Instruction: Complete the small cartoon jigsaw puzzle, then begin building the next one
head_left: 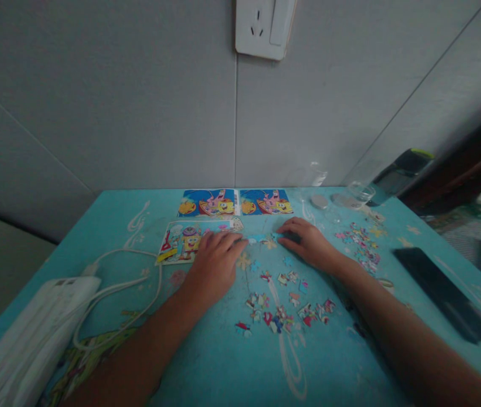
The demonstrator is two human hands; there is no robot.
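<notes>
Resting palm-down on the turquoise table (206, 367), the left hand (212, 263) lies with its fingers stretched forward and close together, the tips overlapping the right edge of a partly built puzzle board (181, 243) that sits to its far left. The right hand (308, 242) is also flat on the table, fingers slightly curled and pointing left, their tips beside a few pale blue pieces (261, 240) that lie between the 2 hands; whether either hand actually pinches a piece cannot be told, as the picture is blurred there. Near of the hands, a loose scatter of puzzle pieces (285, 314) spreads across the middle of the table, and a second pile of pieces (361, 246) lies to the right of the right wrist. Beyond the hands, at the far edge against the grey wall, 2 printed reference pictures (235, 202) lie side by side, touching. To their right stand a clear glass cup (356, 195) and a small round lid (319, 201). A dark flat phone (446, 294) lies at the right edge of the table, well apart from the hands. On the near left sits a white power strip (40, 322), its white cable (121, 282) looping toward the puzzle board. A wall socket (264, 27) is mounted high on the wall above the table.
</notes>
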